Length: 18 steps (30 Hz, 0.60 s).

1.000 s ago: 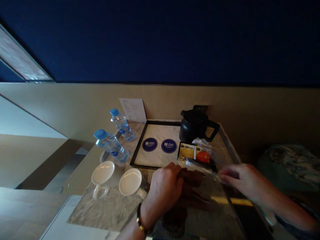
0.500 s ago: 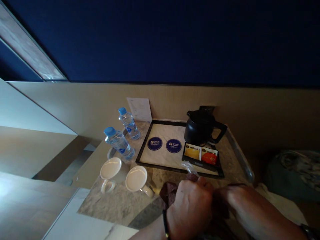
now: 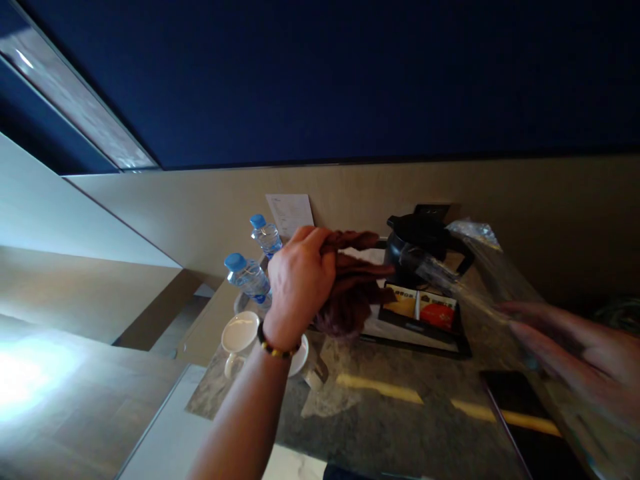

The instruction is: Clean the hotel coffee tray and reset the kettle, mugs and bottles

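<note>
My left hand [image 3: 299, 280] is raised above the counter, shut on a bunched dark brown cloth [image 3: 350, 290] that hangs over the black tray [image 3: 425, 343]. My right hand [image 3: 565, 340], blurred at the right, holds a clear plastic wrapper [image 3: 470, 267] that stretches up toward the black kettle [image 3: 420, 247]. Two white cups [image 3: 240, 333] stand below my left wrist, the nearer one partly hidden by it. Two water bottles [image 3: 247, 275] with blue caps stand behind the cups.
The tray holds a small box with yellow and red sachets [image 3: 424, 307]. A white card [image 3: 290, 213] leans on the beige wall behind. A dark flat device [image 3: 525, 407] lies on the marble counter [image 3: 400, 427] at the right. The counter's left edge drops to the floor.
My left hand has risen from the counter's front edge with the brown cloth. My right hand has pulled the clear wrapper off to the right. The view has shifted left.
</note>
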Each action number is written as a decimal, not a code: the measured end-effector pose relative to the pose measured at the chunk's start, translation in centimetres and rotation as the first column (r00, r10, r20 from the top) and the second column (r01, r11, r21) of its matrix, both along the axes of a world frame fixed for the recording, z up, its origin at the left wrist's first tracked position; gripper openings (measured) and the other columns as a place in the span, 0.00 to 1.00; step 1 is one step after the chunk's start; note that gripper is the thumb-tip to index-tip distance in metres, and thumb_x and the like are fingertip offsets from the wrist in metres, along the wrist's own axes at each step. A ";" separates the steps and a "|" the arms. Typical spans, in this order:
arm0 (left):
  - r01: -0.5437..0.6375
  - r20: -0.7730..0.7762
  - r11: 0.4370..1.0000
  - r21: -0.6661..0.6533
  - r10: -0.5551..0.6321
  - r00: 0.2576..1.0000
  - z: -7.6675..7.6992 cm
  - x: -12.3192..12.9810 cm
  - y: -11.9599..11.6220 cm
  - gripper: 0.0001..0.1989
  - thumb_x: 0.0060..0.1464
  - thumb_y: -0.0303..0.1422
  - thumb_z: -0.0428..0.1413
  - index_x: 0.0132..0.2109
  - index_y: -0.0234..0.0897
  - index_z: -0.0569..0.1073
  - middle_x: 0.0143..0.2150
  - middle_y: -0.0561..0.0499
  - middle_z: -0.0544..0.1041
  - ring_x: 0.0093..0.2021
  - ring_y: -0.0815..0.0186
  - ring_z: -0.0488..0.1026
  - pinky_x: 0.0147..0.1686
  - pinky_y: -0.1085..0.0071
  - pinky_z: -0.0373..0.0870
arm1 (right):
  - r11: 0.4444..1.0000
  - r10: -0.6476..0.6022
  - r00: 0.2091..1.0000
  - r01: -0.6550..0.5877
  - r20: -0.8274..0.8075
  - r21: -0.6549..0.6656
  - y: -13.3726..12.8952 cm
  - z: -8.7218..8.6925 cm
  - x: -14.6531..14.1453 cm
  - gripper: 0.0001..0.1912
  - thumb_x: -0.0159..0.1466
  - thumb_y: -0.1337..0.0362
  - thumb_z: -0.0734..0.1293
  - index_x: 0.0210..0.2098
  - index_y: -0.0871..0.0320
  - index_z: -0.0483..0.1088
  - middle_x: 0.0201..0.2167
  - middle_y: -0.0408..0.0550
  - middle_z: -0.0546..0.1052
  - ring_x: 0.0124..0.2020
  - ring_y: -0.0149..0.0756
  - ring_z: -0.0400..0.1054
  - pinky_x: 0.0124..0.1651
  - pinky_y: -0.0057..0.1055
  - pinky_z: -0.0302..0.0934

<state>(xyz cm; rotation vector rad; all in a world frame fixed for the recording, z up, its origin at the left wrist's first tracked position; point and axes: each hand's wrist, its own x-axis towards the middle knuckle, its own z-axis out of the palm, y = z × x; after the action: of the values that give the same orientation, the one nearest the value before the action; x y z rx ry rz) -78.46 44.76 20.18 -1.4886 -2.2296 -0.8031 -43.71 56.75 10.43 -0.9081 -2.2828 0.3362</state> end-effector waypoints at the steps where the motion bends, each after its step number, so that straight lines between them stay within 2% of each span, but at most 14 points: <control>1: -0.020 -0.054 0.999 -0.031 0.018 0.998 -0.1 -1.0 1.6 0.15 0.59 0.29 0.50 0.50 0.42 0.75 0.47 0.49 0.76 0.43 0.62 0.75 0.43 0.67 0.72 | 0.999 -0.001 1.000 0.000 -0.019 -0.044 -0.3 0.3 -1.6 0.24 0.65 0.42 0.62 0.45 0.53 0.76 0.35 0.49 0.81 0.24 0.35 0.74 0.18 0.24 0.65; 2: -0.013 -0.089 0.996 -0.088 0.005 0.996 -1.0 -1.8 3.3 0.17 0.60 0.30 0.49 0.54 0.44 0.74 0.48 0.49 0.75 0.43 0.62 0.75 0.42 0.67 0.72 | 0.997 0.001 0.999 -0.004 -0.041 -0.075 -0.6 0.4 -3.2 0.26 0.64 0.40 0.62 0.43 0.55 0.76 0.32 0.49 0.81 0.22 0.35 0.74 0.18 0.25 0.65; 4: 0.094 -0.086 0.952 -0.292 -0.124 0.989 -4.4 -2.8 6.4 0.19 0.62 0.31 0.48 0.58 0.45 0.70 0.53 0.48 0.73 0.44 0.63 0.75 0.42 0.68 0.71 | 0.995 0.026 0.996 -0.034 -0.082 -0.092 -1.6 -0.5 -5.7 0.25 0.66 0.42 0.60 0.41 0.56 0.76 0.31 0.47 0.81 0.24 0.34 0.74 0.22 0.25 0.68; 5: 0.177 -0.050 0.889 -0.423 -0.218 0.975 -6.6 -3.1 7.7 0.20 0.62 0.34 0.49 0.60 0.45 0.69 0.56 0.47 0.72 0.45 0.62 0.74 0.42 0.68 0.71 | 0.995 0.050 0.995 -0.057 -0.087 -0.084 -2.0 -1.4 -6.6 0.23 0.68 0.45 0.59 0.40 0.56 0.75 0.32 0.47 0.81 0.27 0.34 0.75 0.26 0.25 0.70; 7: 0.307 0.031 0.707 -0.638 -0.375 0.927 -11.0 -3.4 9.6 0.23 0.60 0.40 0.53 0.61 0.44 0.69 0.62 0.45 0.68 0.50 0.56 0.72 0.45 0.63 0.71 | 0.991 0.127 0.990 -0.130 -0.055 -0.043 -2.7 -3.6 -7.6 0.18 0.71 0.53 0.57 0.40 0.56 0.75 0.35 0.46 0.80 0.32 0.33 0.76 0.32 0.25 0.71; 9: 0.371 0.071 0.553 -0.746 -0.488 0.870 -14.2 -3.5 10.7 0.27 0.55 0.41 0.58 0.62 0.44 0.68 0.65 0.44 0.65 0.53 0.48 0.69 0.47 0.55 0.69 | 0.978 0.206 0.978 -0.206 0.013 0.035 -3.0 -5.9 -8.2 0.17 0.72 0.59 0.56 0.41 0.57 0.74 0.38 0.48 0.80 0.37 0.34 0.76 0.37 0.28 0.72; 10: 0.398 0.078 0.511 -0.762 -0.538 0.839 -15.2 -3.6 10.9 0.27 0.54 0.39 0.59 0.61 0.44 0.69 0.65 0.44 0.65 0.54 0.47 0.68 0.49 0.52 0.68 | 0.970 0.223 0.974 -0.226 0.038 0.094 -2.9 -7.0 -8.4 0.16 0.72 0.61 0.56 0.42 0.58 0.74 0.41 0.49 0.79 0.41 0.36 0.75 0.41 0.32 0.73; 12: 0.486 0.124 0.434 -0.758 -0.636 0.762 -16.1 -3.7 11.0 0.22 0.54 0.33 0.57 0.58 0.41 0.73 0.62 0.44 0.70 0.53 0.50 0.69 0.53 0.52 0.66 | 0.946 0.231 0.970 -0.242 0.077 0.216 -2.5 -8.7 -9.1 0.16 0.72 0.63 0.56 0.42 0.60 0.74 0.48 0.53 0.77 0.50 0.41 0.71 0.50 0.40 0.71; 14: 0.586 0.201 0.369 -0.722 -0.699 0.687 -16.2 -3.7 10.7 0.18 0.54 0.26 0.55 0.52 0.36 0.76 0.55 0.43 0.76 0.51 0.54 0.72 0.56 0.56 0.64 | 0.926 0.217 0.969 -0.242 0.116 0.290 -1.8 -10.0 -9.8 0.15 0.72 0.65 0.56 0.42 0.61 0.74 0.53 0.54 0.74 0.55 0.43 0.68 0.55 0.43 0.68; 16: 0.659 0.298 0.308 -0.687 -0.707 0.641 -16.2 -3.9 9.8 0.16 0.52 0.23 0.55 0.48 0.33 0.78 0.48 0.43 0.80 0.48 0.58 0.74 0.54 0.62 0.66 | 0.915 0.217 0.965 -0.254 0.149 0.313 -1.2 -10.9 -10.3 0.14 0.72 0.66 0.56 0.45 0.62 0.73 0.54 0.53 0.74 0.56 0.41 0.67 0.54 0.41 0.68; 18: 0.695 0.399 0.261 -0.670 -0.663 0.633 -16.3 -4.4 8.8 0.16 0.49 0.20 0.53 0.44 0.34 0.79 0.44 0.45 0.81 0.44 0.61 0.76 0.48 0.69 0.70 | 0.906 0.206 0.969 -0.242 0.138 0.347 -0.9 -11.5 -10.4 0.14 0.72 0.68 0.56 0.47 0.63 0.72 0.52 0.52 0.75 0.54 0.39 0.68 0.53 0.39 0.67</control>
<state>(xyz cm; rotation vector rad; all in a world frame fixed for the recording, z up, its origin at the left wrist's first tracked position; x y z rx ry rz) -82.89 53.59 3.84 -3.0308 -1.9372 0.1179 -54.12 55.88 -1.12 -0.4831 -2.4360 -0.0385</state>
